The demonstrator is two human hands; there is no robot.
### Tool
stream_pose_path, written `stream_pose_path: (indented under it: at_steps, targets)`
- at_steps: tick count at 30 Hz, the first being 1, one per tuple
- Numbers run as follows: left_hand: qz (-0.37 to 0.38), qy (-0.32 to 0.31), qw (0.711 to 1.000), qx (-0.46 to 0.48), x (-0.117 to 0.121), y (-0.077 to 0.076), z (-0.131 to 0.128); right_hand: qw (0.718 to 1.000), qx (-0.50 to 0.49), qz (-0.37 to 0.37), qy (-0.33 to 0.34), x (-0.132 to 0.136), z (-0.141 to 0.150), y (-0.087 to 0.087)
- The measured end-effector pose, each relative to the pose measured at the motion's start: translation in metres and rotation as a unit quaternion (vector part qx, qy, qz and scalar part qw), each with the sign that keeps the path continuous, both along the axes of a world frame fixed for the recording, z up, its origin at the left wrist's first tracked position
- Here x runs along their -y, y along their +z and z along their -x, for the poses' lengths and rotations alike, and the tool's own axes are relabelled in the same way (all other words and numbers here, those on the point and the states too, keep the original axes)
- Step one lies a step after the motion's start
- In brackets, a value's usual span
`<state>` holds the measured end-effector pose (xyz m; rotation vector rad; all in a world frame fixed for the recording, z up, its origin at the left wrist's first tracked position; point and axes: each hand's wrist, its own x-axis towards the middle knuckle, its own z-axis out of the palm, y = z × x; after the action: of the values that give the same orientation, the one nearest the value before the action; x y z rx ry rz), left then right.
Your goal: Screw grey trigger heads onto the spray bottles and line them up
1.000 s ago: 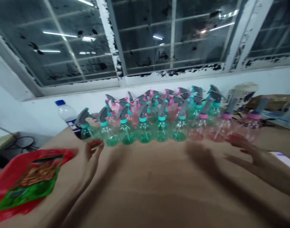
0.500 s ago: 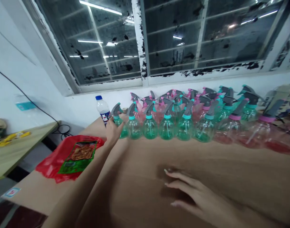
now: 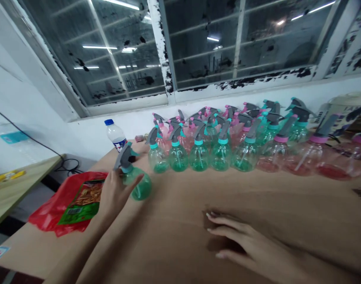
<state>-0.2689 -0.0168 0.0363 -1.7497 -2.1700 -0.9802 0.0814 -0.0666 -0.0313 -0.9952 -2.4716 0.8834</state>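
Note:
My left hand (image 3: 116, 193) is closed around a green spray bottle (image 3: 142, 184) with a grey trigger head and teal collar. The bottle is tilted, and some of its far side is hidden by my fingers and thumb. Over the brown table (image 3: 180, 240), my right hand (image 3: 242, 240) holds nothing, its fingers apart and slightly curled. Beyond both hands stands a row of similar spray bottles, the nearest to the held one being a green spray bottle (image 3: 159, 159). Farther right in the row are pink-collared ones, such as a pink spray bottle (image 3: 303, 159).
A red plastic bag with a snack packet (image 3: 82, 201) lies left of my left forearm. Behind stands a blue-capped water bottle (image 3: 115, 136). A printed container (image 3: 343, 110) is at the back right, below the window (image 3: 204, 43). Another table (image 3: 29, 177) is at far left.
My left hand has drawn the leftmost green spray bottle out of the row, toward me and left. My right hand stays nearly in place. The view has shifted slightly.

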Motion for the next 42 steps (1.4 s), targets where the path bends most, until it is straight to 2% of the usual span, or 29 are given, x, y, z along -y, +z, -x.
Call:
stream_pose_path:
  at_steps: [4,7,8,12,16,19,23,27,31,33,35,37,40,42]
  targets:
    - [0.003,-0.017,0.990,-0.142,0.029,-0.013,-0.047,1.000,0.005,-0.014,-0.018,-0.011,-0.013,-0.007]
    - [-0.058,-0.072,0.978,-0.185,0.039,-0.020,-0.092,0.999,0.010,-0.020,-0.045,-0.020,-0.024,-0.014]
    - [-0.048,-0.103,0.974,-0.197,0.040,-0.021,-0.108,0.998,0.010,-0.024,-0.053,-0.023,-0.029,-0.016]
    - [-0.046,-0.150,0.969,-0.191,0.034,-0.021,-0.162,0.995,0.019,-0.047,-0.086,-0.029,-0.046,-0.020]
    - [-0.036,-0.222,0.963,-0.145,0.027,-0.022,-0.194,0.992,0.023,-0.072,-0.101,-0.032,-0.062,-0.024]
    - [-0.030,-0.275,0.954,-0.115,0.027,-0.022,-0.203,0.990,0.015,-0.093,-0.108,-0.036,-0.073,-0.028]
    - [-0.003,-0.326,0.943,-0.071,0.028,-0.020,-0.199,0.988,0.015,-0.109,-0.109,-0.044,-0.085,-0.031]
    - [0.022,-0.376,0.926,0.036,0.019,-0.012,-0.190,0.988,0.010,-0.116,-0.105,-0.051,-0.092,-0.031]
    - [0.093,-0.455,0.869,0.170,0.005,0.005,-0.194,0.987,0.009,-0.132,-0.091,-0.057,-0.090,-0.031]
    - [0.131,-0.489,0.837,0.205,-0.001,0.013,-0.201,0.986,0.010,-0.146,-0.076,-0.060,-0.085,-0.031]
    - [0.161,-0.500,0.823,0.214,-0.005,0.017,-0.210,0.985,0.006,-0.160,-0.063,-0.063,-0.078,-0.031]
    - [0.152,-0.495,0.831,0.201,-0.008,0.016,-0.218,0.983,-0.001,-0.174,-0.055,-0.066,-0.070,-0.031]
    - [0.080,-0.486,0.853,0.172,-0.011,0.013,-0.225,0.979,-0.014,-0.192,-0.061,-0.074,-0.060,-0.030]
    - [0.057,-0.484,0.858,0.163,-0.014,0.011,-0.226,0.978,-0.023,-0.196,-0.075,-0.079,-0.056,-0.029]
